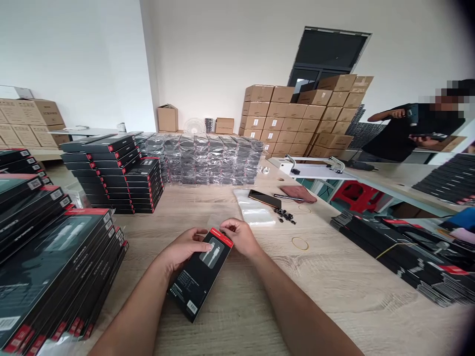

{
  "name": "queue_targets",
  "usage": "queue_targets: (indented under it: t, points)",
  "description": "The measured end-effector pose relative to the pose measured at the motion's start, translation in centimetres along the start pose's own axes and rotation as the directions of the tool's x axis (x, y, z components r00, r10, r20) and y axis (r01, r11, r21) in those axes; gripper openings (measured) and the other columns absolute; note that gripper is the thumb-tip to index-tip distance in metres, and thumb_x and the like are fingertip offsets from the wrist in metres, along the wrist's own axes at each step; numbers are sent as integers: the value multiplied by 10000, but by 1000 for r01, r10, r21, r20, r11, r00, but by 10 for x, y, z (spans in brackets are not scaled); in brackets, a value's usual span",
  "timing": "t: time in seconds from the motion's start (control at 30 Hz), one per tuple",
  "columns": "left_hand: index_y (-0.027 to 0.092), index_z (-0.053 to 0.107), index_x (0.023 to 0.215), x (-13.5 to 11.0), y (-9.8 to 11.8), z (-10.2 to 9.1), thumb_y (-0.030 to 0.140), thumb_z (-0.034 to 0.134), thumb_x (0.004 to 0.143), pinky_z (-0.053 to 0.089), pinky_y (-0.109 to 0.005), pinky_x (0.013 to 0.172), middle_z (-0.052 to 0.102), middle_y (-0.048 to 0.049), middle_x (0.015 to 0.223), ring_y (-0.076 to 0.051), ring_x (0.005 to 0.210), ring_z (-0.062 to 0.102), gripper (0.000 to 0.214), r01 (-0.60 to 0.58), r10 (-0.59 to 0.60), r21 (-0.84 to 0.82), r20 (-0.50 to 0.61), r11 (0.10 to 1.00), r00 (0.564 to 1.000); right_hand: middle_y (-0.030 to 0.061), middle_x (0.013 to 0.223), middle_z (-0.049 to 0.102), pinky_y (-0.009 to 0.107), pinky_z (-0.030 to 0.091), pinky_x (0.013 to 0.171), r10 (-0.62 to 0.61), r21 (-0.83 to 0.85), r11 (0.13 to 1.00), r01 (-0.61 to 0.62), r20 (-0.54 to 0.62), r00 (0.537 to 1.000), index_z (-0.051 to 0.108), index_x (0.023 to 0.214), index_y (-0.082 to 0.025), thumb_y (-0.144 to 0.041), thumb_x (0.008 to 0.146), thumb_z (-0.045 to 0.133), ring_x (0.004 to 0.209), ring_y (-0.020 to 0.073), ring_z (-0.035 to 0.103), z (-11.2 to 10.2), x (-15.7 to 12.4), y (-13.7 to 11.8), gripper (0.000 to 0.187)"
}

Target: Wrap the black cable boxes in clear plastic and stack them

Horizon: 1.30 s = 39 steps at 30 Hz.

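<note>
A black retail box (198, 277) with a red top band and a printed picture of cable plugs is tilted over the middle of the wooden table. My left hand (187, 249) is closed around its left side, the thumb pressed on the printed front. At the box's top right corner is my right hand (239, 236), fingers curled and pinched against the red end; whatever sits between those fingertips is hidden. A clear plastic bag (254, 208) lies just beyond, beside a phone (264, 199) and several small black pieces (285, 215).
Stacked black boxes (111, 173) stand at the left, with more boxes (67, 267) nearer. Plastic-wrapped boxes (211, 158) line the back. Flat black sleeves (393, 252) lie right, near a rubber band (300, 243). A person (408, 128) holds a power tool by another table.
</note>
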<state>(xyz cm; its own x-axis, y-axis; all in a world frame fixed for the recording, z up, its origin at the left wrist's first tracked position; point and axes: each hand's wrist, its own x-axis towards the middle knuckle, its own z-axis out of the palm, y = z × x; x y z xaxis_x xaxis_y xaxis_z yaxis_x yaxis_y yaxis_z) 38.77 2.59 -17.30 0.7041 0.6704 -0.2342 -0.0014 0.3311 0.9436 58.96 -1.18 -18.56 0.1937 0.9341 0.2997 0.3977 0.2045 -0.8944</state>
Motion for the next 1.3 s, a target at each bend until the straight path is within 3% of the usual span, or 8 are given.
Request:
queue_targets:
  t: [0.17, 0.37, 0.6, 0.73, 0.9, 1.03, 1.13, 1.3]
  points:
    - [137, 640, 974, 4, -2, 0, 285, 789, 573, 465, -276, 680, 677, -60, 901, -170, 727, 628, 453, -46, 49, 74, -28, 996, 998, 34, 766, 678, 306, 498, 701, -59, -78, 995, 57, -21, 998, 671, 751, -187, -313, 752, 609, 728, 165, 617, -4, -1, -2, 141]
    - [148, 537, 1054, 9, -6, 5, 238, 805, 534, 486, -302, 694, 620, -134, 1115, -199, 818, 640, 593, -107, 129, 115, -211, 988, 969, 40, 795, 648, 300, 483, 681, -208, -233, 950, 205, 15, 978, 698, 846, -214, -298, 823, 572, 731, 166, 597, -7, -4, -11, 153]
    - [167, 523, 1142, 12, -6, 11, 174, 793, 541, 493, -331, 770, 562, -156, 1256, -199, 870, 647, 659, -236, 240, 43, -158, 971, 958, 42, 805, 617, 307, 474, 711, -310, -319, 898, 302, 27, 950, 705, 875, -232, -300, 880, 520, 764, 175, 588, -5, -7, -18, 197]
    - [130, 553, 1113, 12, -7, 10, 184, 806, 529, 495, -321, 738, 606, -160, 1159, -190, 813, 649, 639, -201, 214, 83, -202, 976, 956, 45, 800, 612, 307, 476, 709, -310, -346, 898, 273, -57, 949, 700, 877, -225, -291, 877, 515, 759, 177, 587, -1, -7, -16, 196]
    - [138, 620, 1045, 14, -10, 7, 224, 803, 546, 496, -294, 666, 660, -111, 1065, -161, 700, 646, 539, -210, 228, 95, -245, 973, 942, 38, 835, 614, 291, 469, 668, -309, -424, 865, 269, -27, 951, 686, 888, -240, -186, 819, 527, 705, 160, 579, -1, -6, -13, 182]
    - [129, 641, 1113, 15, -10, 9, 245, 777, 586, 489, -290, 664, 719, -78, 907, -165, 670, 646, 557, -167, 184, 88, -248, 982, 951, 23, 746, 635, 274, 423, 585, -179, -563, 824, 63, -154, 972, 657, 778, -234, -171, 739, 589, 607, 149, 547, -6, -4, -7, 101]
    - [139, 659, 1117, 17, -10, 11, 258, 769, 592, 484, -278, 679, 730, -66, 904, -167, 699, 650, 550, -170, 185, 78, -255, 982, 949, 1, 579, 611, 258, 388, 527, -55, -481, 875, -54, -209, 976, 601, 624, -222, -221, 733, 592, 535, 143, 524, -8, -2, -1, 110]
    - [156, 694, 1047, 21, -11, 12, 233, 712, 638, 486, -263, 731, 730, -45, 956, -164, 773, 653, 416, -250, 255, 57, -306, 967, 917, -21, 555, 608, 236, 401, 492, 25, -306, 949, -70, -150, 988, 585, 593, -208, -209, 692, 529, 525, 137, 544, -6, -2, 2, 114]
